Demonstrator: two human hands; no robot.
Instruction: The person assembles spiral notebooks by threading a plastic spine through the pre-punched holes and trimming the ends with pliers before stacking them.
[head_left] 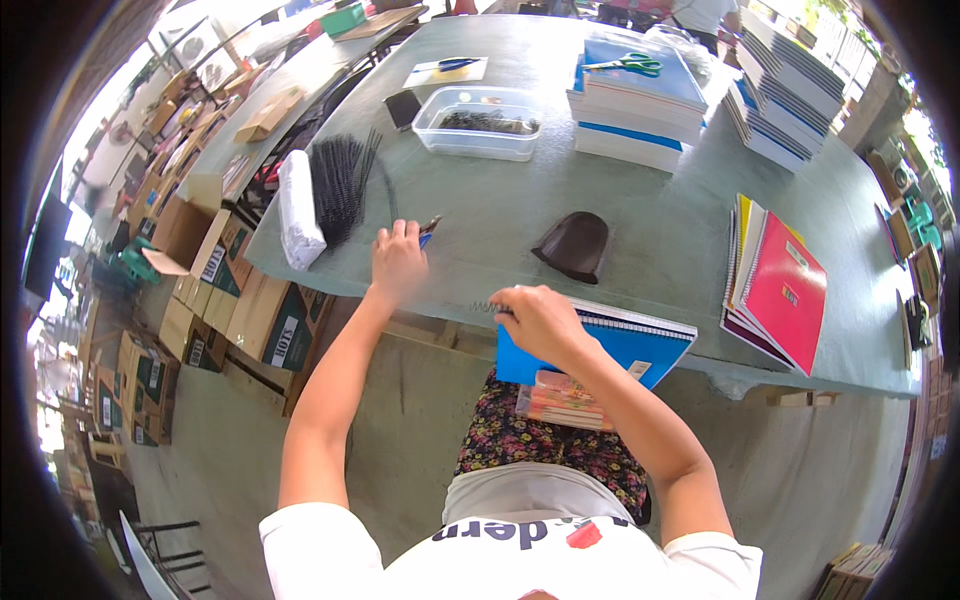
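My left hand (pixel 398 262) is above the table's near edge, partly blurred, its fingers curled at a pair of pliers (pixel 431 231) with blue handles; the jaws point away from me. My right hand (pixel 540 318) has its fingers closed at the left end of the spine of a blue notebook (pixel 640 350), pinching the black spiral coil. A loose stretch of the coil (pixel 482 307) sticks out to the left of those fingers. The notebook is tilted between the table edge and my lap, and my right hand and forearm hide part of it.
Black coils (pixel 340 185) lie beside a white wrapped bundle (pixel 298 210). Further off are a clear plastic tub (pixel 478 125) and notebook stacks (pixel 640 95) topped by green-handled scissors (pixel 638 64). A dark curved piece (pixel 574 246) and red notebooks (pixel 785 290) lie to the right.
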